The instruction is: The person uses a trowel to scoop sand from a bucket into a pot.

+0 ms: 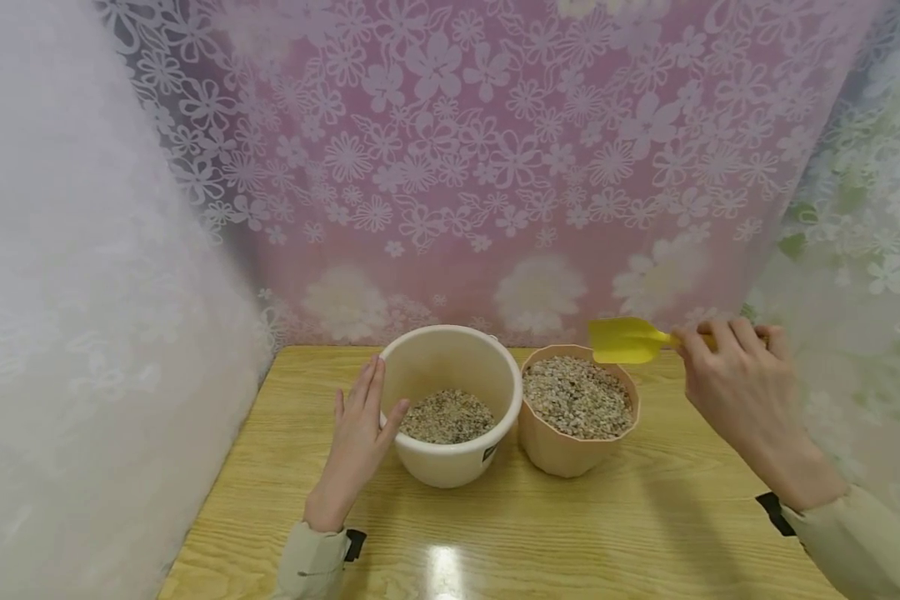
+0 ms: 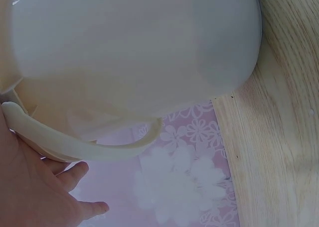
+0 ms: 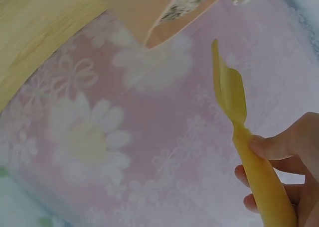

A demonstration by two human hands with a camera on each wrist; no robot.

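Note:
A cream bucket [image 1: 450, 467] stands on the table with a layer of gravel [image 1: 448, 417] in its bottom. My left hand [image 1: 356, 437] rests at its left rim, fingers fairly straight and thumb over the edge; the bucket's curved handle [image 2: 84, 150] shows beside the fingers in the left wrist view. Right of the bucket is a peach-coloured pot [image 1: 570, 458], filled near its brim with gravel [image 1: 577, 396]. My right hand [image 1: 742, 392] grips a yellow toy shovel [image 1: 626, 340] by the handle. Its blade hangs over the pot's back right rim, and no gravel shows on it.
The wooden table [image 1: 450, 542] ends at its back edge against a pink flowered curtain [image 1: 420, 167]. A whitish sheet [image 1: 82, 292] closes the left side, and a flowered one [image 1: 870, 275] the right.

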